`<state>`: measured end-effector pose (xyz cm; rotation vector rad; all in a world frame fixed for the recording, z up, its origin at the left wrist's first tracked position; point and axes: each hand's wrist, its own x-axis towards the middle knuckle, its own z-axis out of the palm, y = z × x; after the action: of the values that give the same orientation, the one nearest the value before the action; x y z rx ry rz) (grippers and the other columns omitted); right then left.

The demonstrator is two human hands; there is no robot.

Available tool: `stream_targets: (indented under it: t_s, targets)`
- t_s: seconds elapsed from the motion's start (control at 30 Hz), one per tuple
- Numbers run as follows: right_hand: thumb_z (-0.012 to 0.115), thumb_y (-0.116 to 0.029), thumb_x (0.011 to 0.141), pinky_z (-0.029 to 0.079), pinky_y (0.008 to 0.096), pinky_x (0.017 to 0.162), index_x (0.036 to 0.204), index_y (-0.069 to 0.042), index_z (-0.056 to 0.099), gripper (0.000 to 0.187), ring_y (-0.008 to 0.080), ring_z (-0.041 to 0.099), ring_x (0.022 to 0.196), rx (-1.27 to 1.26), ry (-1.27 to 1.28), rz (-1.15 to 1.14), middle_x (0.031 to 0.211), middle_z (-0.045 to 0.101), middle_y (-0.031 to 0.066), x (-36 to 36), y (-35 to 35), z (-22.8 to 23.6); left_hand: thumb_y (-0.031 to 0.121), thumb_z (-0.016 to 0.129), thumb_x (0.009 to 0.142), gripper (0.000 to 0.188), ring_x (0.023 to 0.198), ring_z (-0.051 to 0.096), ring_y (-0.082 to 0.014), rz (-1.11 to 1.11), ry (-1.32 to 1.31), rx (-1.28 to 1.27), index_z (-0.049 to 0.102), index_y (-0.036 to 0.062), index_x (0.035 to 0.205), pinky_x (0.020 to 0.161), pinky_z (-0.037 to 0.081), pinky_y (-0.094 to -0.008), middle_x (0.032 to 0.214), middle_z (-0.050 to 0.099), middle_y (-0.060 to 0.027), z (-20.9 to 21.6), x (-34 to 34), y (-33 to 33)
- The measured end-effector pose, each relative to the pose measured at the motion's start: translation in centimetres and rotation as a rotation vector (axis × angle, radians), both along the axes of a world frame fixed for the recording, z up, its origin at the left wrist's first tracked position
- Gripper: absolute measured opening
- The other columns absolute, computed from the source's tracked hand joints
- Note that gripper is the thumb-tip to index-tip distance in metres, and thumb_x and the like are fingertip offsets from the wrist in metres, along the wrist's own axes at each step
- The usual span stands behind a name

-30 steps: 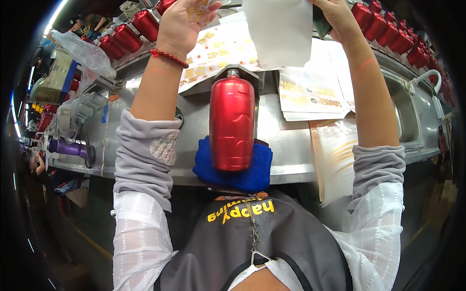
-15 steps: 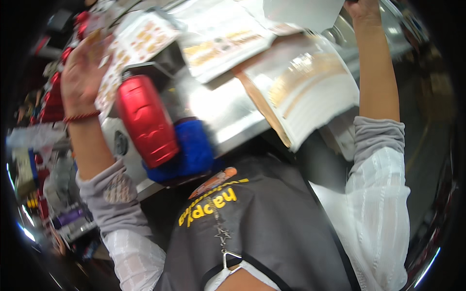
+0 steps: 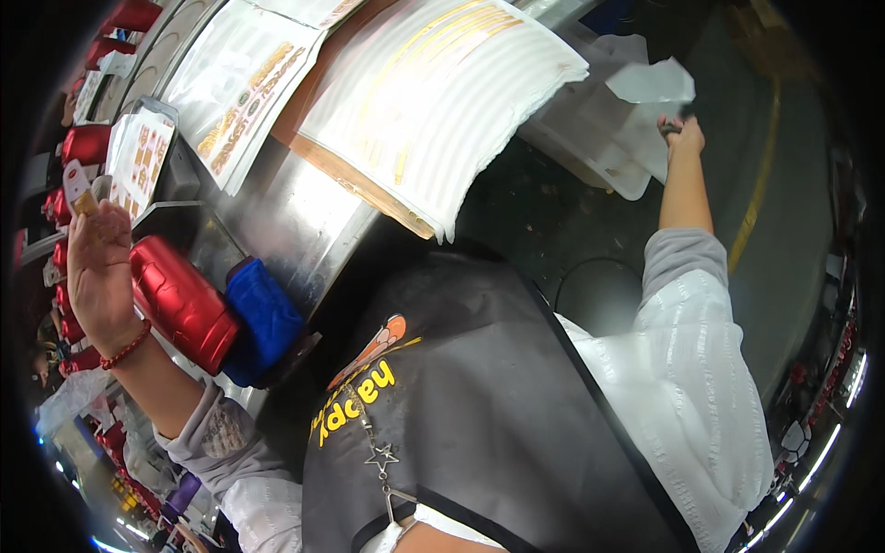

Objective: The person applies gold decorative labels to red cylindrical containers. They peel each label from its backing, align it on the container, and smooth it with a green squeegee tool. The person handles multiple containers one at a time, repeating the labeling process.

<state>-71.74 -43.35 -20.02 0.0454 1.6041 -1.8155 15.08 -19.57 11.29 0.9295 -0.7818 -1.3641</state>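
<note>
My left hand (image 3: 100, 267), palm up with a red bead bracelet, is at the far left. Its fingers curl around a small white piece with a red mark (image 3: 75, 179); a small yellowish bit (image 3: 86, 203) shows at the fingertips. Close beside that hand lies a glossy red bottle-shaped shell (image 3: 182, 302), next to a blue cloth-like bundle (image 3: 265, 313). My right hand (image 3: 684, 140) reaches out far right, closed at the edge of a thin white sheet (image 3: 653, 83). Something dark sits at its fingertips, too small to make out.
A thick stack of white printed sheets (image 3: 442, 101) overhangs the metal table's edge (image 3: 318, 226). Another sticker stack (image 3: 253, 101) lies left of it. A translucent plastic bin (image 3: 590, 138) stands below right. More red shells (image 3: 85, 145) line the far left.
My right hand has swung right and down off the table with the white sheet, out over the floor beside the bin. My left hand has moved lower left. The whole view has turned.
</note>
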Motion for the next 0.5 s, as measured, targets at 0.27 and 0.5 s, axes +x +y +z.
stream_targets:
  t_s: [0.27, 0.5]
  targets:
    - [0.057, -0.016, 0.105, 0.054, 0.0305, 0.068, 0.130, -0.001, 0.062, 0.030, 0.0134, 0.062, 0.089, -0.687, 0.232, 0.933, 0.110, 0.069, 0.0091, 25.7, 1.4, 20.7, 0.009, 0.057, 0.099, 0.033, 0.109, 0.070, -0.0239, 0.128, -0.235, -0.128, 0.058, -0.0052, 0.129, 0.099, 0.054, -0.0369, 0.117, 0.069, -0.0156, 0.8, -11.9, 1.8]
    - [0.069, -0.025, 0.099, 0.048, 0.0206, 0.067, 0.130, 0.000, 0.063, 0.040, 0.0059, 0.055, 0.076, -0.856, 0.272, 1.901, 0.103, 0.068, 0.0034, 52.1, 11.8, 29.5, 0.006, 0.051, 0.102, 0.033, 0.113, 0.069, -0.0269, 0.189, -0.361, -0.142, 0.055, -0.0021, 0.134, 0.100, 0.053, -0.0372, 0.122, 0.068, -0.0152, 0.6, -17.0, 3.2]
